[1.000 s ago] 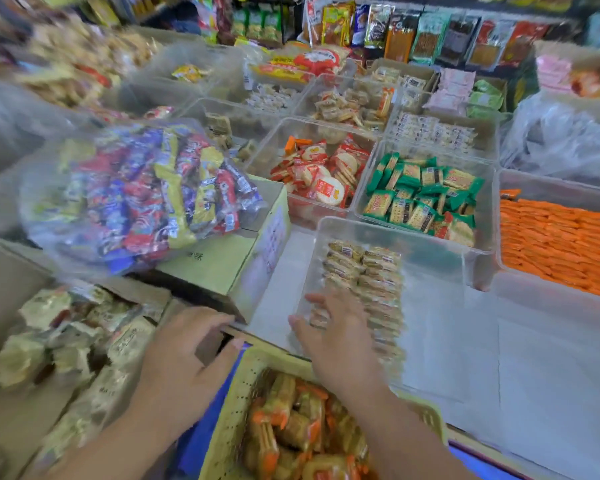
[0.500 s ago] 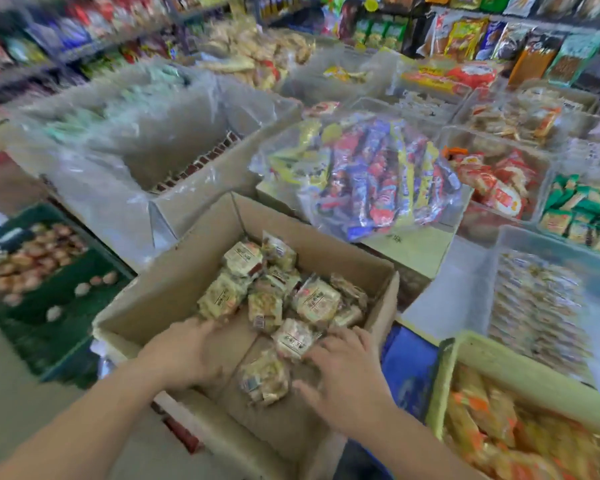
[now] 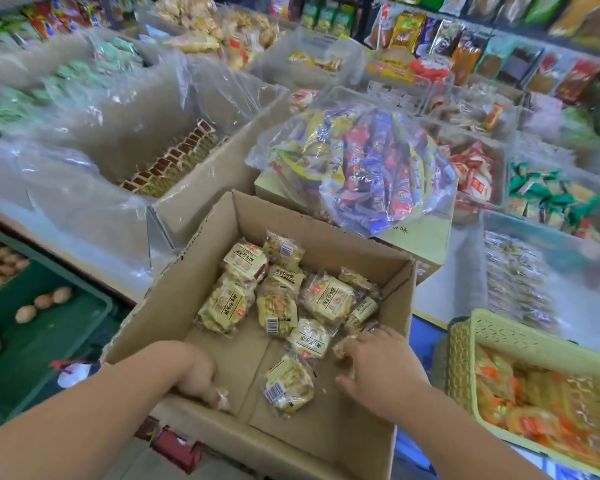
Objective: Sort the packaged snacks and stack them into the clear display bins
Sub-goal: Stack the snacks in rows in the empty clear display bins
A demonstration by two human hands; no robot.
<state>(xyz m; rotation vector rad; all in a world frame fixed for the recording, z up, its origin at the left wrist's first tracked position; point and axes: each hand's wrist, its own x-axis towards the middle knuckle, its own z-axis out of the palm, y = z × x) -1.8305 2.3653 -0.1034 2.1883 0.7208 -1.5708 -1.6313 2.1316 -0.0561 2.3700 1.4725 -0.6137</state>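
Cardboard box (image 3: 326, 237) is sitting open at frame centre in the head view, the only view. It is holding a loose pile of cream-yellow snack packets (image 3: 328, 301), with a stray packet (image 3: 288, 386) lying apart lower down.

Step in hand, as a judgement: pulling packets out of the box for stacking.
- The right hand (image 3: 381, 368) is reaching into the box's lower-right corner. Its fingers are lying over a small packet by the wall and the thumb is splaying out, so it is not gripping.
- The left hand (image 3: 196, 377) is dipping inside the near-left wall with fingers curling down. Cannot tell whether it is holding anything.

The next move is likely calling for gathering a few packets, squaring them up, then carrying them right to the clear bin (image 3: 534, 226).

Containers:
- The clear bin at right is holding neat rows of packets, blurred.
- The yellow-green basket (image 3: 492, 327) at lower right is holding orange packets.
- The clear bag (image 3: 361, 168) of red, blue and yellow bars is resting on a carton, upper centre.
- The plastic-lined carton (image 3: 201, 174) at upper left is holding rows of brown-topped packs.
- The green crate (image 3: 84, 306) at lower left is holding round pale items.
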